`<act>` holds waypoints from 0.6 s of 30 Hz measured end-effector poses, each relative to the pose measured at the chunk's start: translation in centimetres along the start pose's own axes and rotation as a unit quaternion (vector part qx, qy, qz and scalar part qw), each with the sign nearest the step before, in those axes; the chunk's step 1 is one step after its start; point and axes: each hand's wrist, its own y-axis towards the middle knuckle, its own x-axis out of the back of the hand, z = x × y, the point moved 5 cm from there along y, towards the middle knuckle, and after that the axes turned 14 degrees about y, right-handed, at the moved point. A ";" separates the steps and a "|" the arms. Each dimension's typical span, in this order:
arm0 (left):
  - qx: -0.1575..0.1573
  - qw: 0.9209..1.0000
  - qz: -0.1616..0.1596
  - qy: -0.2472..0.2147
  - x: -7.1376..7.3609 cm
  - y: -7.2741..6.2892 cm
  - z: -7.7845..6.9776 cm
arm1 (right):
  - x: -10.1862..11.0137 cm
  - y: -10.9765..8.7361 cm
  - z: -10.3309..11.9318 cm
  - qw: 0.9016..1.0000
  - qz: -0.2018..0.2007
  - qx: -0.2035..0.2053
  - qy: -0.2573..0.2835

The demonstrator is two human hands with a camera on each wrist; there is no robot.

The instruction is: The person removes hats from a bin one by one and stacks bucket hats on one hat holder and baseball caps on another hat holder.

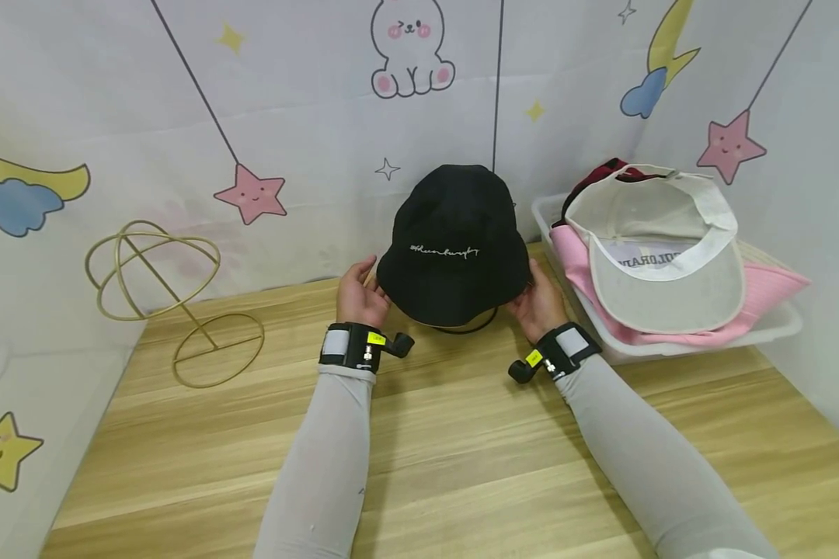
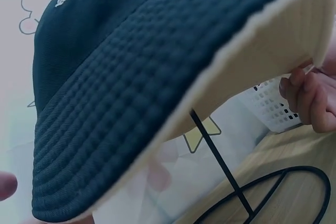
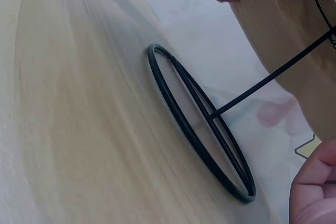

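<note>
So my right hand (image 1: 541,304) pinches the black hat (image 1: 453,229), left hand (image 1: 363,299) loosely spread, probably steadying it on the stand (image 3: 211,116).

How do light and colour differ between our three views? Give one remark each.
Head view: fairly even light, the hat looking black; left wrist view: the same hat takes a bluish tint; right wrist view: pale haze washes out the table on the left.

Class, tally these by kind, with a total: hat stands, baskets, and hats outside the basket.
Hat stands: 2 (gold stand, black stand)
Baskets: 1 (white basket)
Hats outside the basket: 1 (black bucket hat)
Total: 4
</note>
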 end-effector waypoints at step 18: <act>0.028 0.999 0.024 0.019 -0.4 -0.3 0.8 | -0.2 -0.1 0.1 1.000 0.023 0.007 -0.012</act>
